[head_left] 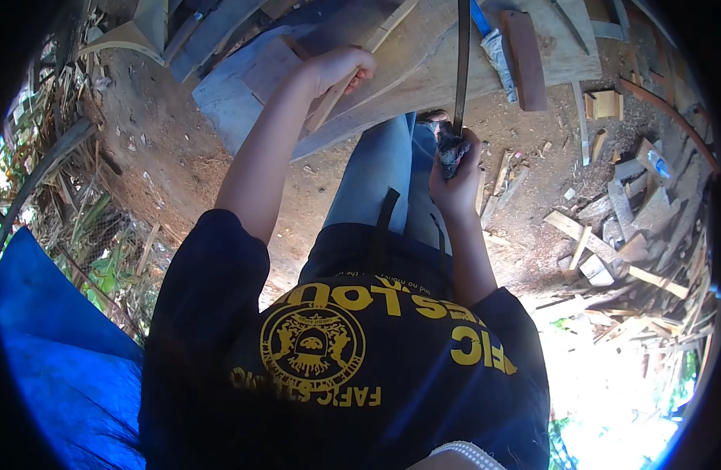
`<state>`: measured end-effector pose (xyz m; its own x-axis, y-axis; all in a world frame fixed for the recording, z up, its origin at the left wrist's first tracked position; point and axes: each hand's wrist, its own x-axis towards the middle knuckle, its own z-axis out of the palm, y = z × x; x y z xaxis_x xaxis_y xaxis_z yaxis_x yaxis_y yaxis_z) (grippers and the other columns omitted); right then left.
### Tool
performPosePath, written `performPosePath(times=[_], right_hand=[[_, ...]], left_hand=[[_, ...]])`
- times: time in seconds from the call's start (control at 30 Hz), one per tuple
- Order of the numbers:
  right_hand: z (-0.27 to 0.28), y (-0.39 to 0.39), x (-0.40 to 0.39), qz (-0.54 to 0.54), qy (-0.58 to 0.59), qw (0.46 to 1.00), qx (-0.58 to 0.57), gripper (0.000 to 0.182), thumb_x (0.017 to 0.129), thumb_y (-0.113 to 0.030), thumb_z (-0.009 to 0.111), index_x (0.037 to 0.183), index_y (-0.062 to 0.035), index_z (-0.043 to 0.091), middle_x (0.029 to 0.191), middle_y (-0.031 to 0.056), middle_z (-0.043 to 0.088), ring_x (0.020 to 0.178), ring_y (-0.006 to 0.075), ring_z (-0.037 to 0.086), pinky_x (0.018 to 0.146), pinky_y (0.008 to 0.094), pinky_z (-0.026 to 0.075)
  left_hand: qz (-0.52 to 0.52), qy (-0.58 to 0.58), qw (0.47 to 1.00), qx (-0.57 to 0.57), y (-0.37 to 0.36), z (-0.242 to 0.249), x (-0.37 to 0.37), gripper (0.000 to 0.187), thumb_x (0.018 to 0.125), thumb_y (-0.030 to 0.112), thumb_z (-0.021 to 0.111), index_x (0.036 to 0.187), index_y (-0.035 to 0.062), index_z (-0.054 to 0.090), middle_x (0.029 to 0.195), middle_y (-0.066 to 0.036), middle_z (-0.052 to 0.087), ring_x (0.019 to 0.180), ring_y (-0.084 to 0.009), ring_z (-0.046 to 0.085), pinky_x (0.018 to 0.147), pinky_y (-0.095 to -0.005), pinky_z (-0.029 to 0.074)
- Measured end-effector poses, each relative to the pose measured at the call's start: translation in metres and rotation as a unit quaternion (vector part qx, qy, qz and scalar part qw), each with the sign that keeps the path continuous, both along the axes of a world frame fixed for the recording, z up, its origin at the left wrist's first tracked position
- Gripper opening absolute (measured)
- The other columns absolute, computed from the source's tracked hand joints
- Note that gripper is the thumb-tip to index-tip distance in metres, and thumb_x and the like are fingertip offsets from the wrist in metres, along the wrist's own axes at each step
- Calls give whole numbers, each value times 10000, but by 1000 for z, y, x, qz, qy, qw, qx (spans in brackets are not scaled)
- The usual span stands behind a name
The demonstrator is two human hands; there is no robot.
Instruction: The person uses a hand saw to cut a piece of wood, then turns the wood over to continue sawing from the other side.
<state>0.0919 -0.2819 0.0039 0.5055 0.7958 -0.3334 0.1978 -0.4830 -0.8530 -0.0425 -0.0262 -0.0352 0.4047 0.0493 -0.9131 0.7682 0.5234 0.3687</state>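
My left hand (346, 69) is closed around a narrow strip of wood (327, 102), which slants over the near edge of a large pale wooden board (423, 55). In my right hand (459, 176), near my knee, is the wrapped grey handle of a long, thin dark blade (462, 70), like a machete. The blade points away from me across the board, and its far end runs out of view. Right of it on the board lie a blue tool with a wrapped handle (498, 63) and a reddish-brown wooden block (524, 61).
Wood offcuts (631, 196) are heaped on the dirt floor to the right, with a small wooden block (603, 104) nearer the board. Boards (211, 35) lean at the upper left. A blue sheet (55, 345) and dry plant litter (102, 227) are on my left.
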Motion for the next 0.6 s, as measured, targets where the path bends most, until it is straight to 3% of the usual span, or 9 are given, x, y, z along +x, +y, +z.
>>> performPosePath(times=[0.1, 0.17, 0.2, 0.27, 0.3, 0.37, 0.43, 0.5, 0.6], right_hand=[[-2, -3, 0, -13, 2, 1000, 19, 514, 842, -16, 613, 1304, -29, 387, 983, 185, 635, 864, 292, 669, 738, 339, 516], [-1, -3, -4, -3, -19, 1000, 2, 506, 846, -20, 609, 1302, -39, 391, 969, 192, 646, 863, 315, 678, 722, 349, 521], [-2, -1, -4, 9, -41, 999, -10, 498, 849, -25, 606, 1301, -48, 396, 955, 199, 656, 863, 338, 687, 706, 360, 526], [-5, -1, -6, 23, -24, 999, -22, 557, 810, -27, 615, 1315, -54, 380, 953, 222, 662, 869, 382, 675, 720, 399, 535], [-5, 2, -7, 39, -5, 999, -35, 616, 770, -28, 625, 1328, -59, 365, 951, 246, 668, 876, 426, 664, 734, 437, 543], [-7, 11, -10, 57, -3, 996, -68, 597, 779, -31, 628, 1317, -62, 371, 925, 249, 667, 861, 429, 661, 713, 452, 541], [-12, 18, -14, 77, 0, 992, -105, 578, 788, -34, 631, 1307, -65, 378, 899, 252, 666, 847, 432, 658, 693, 466, 539], [-18, 32, -16, 90, 8, 990, -108, 480, 881, -184, 644, 1293, -105, 410, 925, 263, 657, 851, 459, 645, 661, 500, 530], [-23, 52, -19, 129, -23, 982, -135, 443, 875, -140, 621, 1270, -108, 424, 893, 248, 659, 828, 451, 651, 651, 512, 532]], left_hand=[[84, -35, 995, 28, 1, 3, -1, 263, 687, 208, 575, 896, 49, 556, 651, -7, 482, 601, -107, 449, 572, -261, 350], [-49, 70, 994, 67, 9, 0, -1, 179, 667, 227, 608, 699, 60, 552, 707, -57, 542, 656, -163, 511, 611, -329, 425], [-49, 69, 994, 68, 12, 6, 4, 179, 667, 227, 608, 699, 60, 552, 707, -57, 542, 656, -163, 511, 611, -329, 425], [-191, 154, 929, 279, 14, 19, 13, 353, 697, 235, 629, 968, 20, 556, 872, -110, 647, 812, -217, 635, 761, -343, 487], [-190, 155, 928, 280, 11, 23, 14, 353, 697, 235, 629, 968, 20, 556, 872, -110, 647, 812, -217, 635, 761, -343, 487], [-255, 171, 811, 498, 6, 30, 15, 434, 706, 322, 699, 991, 30, 550, 1017, -168, 669, 966, -307, 660, 866, -397, 513], [-290, 175, 782, 524, 2, 16, 9, 480, 702, 370, 719, 1007, 41, 549, 1023, -173, 671, 974, -314, 659, 854, -410, 525], [-322, 180, 750, 550, 0, 7, 5, 526, 698, 418, 739, 1023, 51, 549, 1029, -178, 672, 983, -322, 659, 842, -422, 537], [-296, 168, 737, 584, -5, 2, 3, 546, 655, 422, 773, 1007, 59, 565, 944, -147, 690, 906, -279, 685, 782, -409, 556]])
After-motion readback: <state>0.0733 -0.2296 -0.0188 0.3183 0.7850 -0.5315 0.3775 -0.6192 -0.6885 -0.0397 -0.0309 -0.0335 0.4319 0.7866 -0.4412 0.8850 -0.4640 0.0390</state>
